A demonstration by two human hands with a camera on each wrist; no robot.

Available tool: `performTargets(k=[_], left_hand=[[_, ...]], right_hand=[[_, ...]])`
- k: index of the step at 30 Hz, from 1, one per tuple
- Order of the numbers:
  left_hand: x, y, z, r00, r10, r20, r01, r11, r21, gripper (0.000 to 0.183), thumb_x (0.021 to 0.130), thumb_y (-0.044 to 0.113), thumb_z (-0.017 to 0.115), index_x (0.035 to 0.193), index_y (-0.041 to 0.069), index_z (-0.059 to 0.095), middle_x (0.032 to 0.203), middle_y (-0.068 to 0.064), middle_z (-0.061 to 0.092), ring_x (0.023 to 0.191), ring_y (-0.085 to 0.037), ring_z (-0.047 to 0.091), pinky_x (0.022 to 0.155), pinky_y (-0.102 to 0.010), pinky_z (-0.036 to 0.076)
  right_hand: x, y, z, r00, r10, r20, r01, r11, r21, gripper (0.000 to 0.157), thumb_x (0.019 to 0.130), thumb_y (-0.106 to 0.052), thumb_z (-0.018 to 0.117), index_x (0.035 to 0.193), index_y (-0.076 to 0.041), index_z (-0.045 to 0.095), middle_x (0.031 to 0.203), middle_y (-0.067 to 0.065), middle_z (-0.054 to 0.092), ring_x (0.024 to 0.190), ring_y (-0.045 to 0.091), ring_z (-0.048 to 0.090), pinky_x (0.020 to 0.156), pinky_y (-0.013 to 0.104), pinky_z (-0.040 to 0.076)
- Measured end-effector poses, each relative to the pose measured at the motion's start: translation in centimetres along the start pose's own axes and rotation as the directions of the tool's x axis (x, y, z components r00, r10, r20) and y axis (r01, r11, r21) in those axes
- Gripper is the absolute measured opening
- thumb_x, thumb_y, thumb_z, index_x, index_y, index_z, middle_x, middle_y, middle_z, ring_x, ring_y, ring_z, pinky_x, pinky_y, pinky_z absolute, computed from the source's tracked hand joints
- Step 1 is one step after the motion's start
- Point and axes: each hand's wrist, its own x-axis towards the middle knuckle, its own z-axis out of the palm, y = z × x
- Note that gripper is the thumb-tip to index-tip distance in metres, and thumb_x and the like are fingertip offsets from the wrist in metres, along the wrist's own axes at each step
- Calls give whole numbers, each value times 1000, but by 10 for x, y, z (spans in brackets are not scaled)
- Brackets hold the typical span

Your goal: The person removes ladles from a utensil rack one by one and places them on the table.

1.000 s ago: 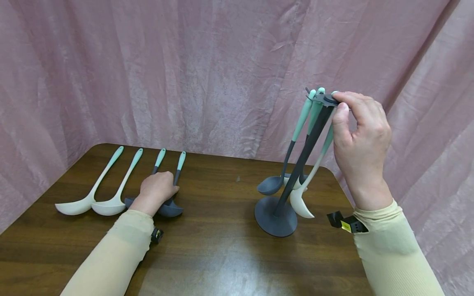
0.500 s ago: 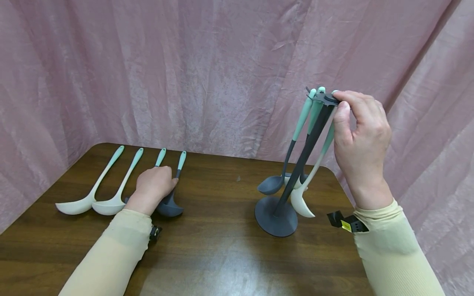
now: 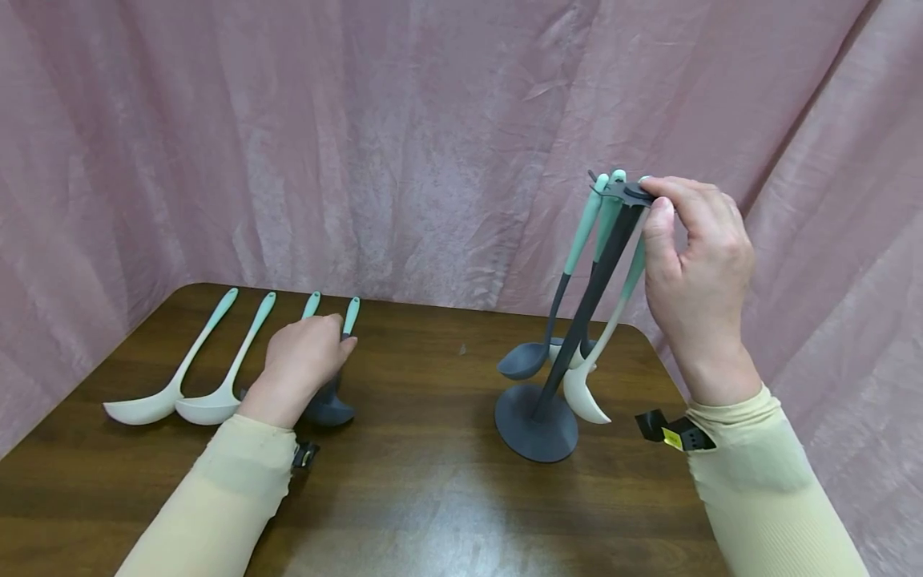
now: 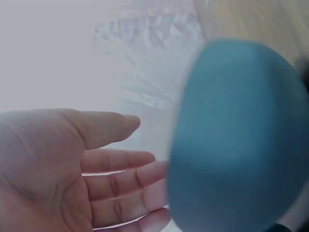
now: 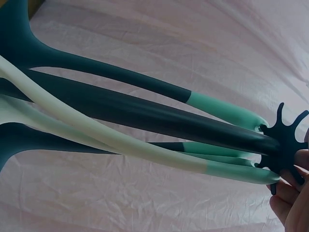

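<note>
My left hand [image 3: 306, 361] is over two grey ladles with mint handles, the right one [image 3: 329, 411] and the left one [image 3: 312, 304], largely covering the left one. In the left wrist view its thumb and fingers are extended and apart, with a blurred dark ladle bowl [image 4: 231, 140] close to the camera. Over at the right, my right hand [image 3: 699, 280] grips the top of a dark utensil stand [image 3: 598, 280] between thumb and fingers. The stand leans, its round base low on the table. From its hooked top [image 5: 280, 145] hang several ladles, grey [image 3: 522, 361] and white [image 3: 586, 397].
Two white ladles, the outer one [image 3: 144, 409] and the inner one [image 3: 209, 409], lie side by side left of the grey pair. The brown wooden table [image 3: 433, 457] ends at a pink curtain [image 3: 433, 160] behind.
My left hand has slid slightly up the grey ladles, away from the bowls toward the handle ends. The right hand keeps its grip on the stand.
</note>
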Motion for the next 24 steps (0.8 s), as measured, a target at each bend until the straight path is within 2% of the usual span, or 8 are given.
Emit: performTargets(k=[2,4,8,11,15,24], left_hand=[[-2,6,-3,1000,13,-26,-13,1000,-4,27,108,30,73,100,5,68,76,-8,62,66,-31,64,56,-48,50],[-4,12,-5,999,29,-44,-29,1000,1,27,107,31,74,107,3,71,82,-9,67,68,-31,66,57,-48,52],[-9,25,-11,995,66,-76,-65,998,14,35,108,31,74,128,2,75,110,-16,77,84,-35,73,65,-52,59],[-13,35,-15,992,95,-87,-95,995,7,39,108,32,74,134,3,74,120,-18,77,91,-35,75,70,-53,60],[-15,51,-19,984,143,-106,-144,990,2,39,107,32,75,135,4,75,117,-16,79,87,-34,75,69,-50,60],[-20,83,-21,961,217,-172,-227,973,-40,33,107,30,77,131,7,77,116,-11,77,93,-30,75,74,-48,60]], right_hand=[[0,1,-1,1000,-2,3,2,1000,1,36,107,-18,54,123,-9,84,124,8,79,120,33,68,103,40,48],[0,1,-1,1000,-1,0,1,1000,2,36,107,-19,54,123,-9,84,123,8,79,119,33,68,103,39,48],[-1,0,0,1000,-1,-2,1,1000,3,35,107,-19,55,123,-9,84,124,8,79,120,33,68,103,38,48],[0,1,-1,1000,0,0,0,1000,9,35,107,-20,55,124,-10,84,124,7,79,121,31,68,103,38,48],[0,2,-1,1000,-2,6,2,1000,26,35,107,-21,55,125,-11,84,124,6,79,122,30,68,104,36,47],[2,6,-3,1000,-14,14,13,998,60,36,108,-21,54,125,-10,84,126,7,79,123,29,68,106,36,47]])
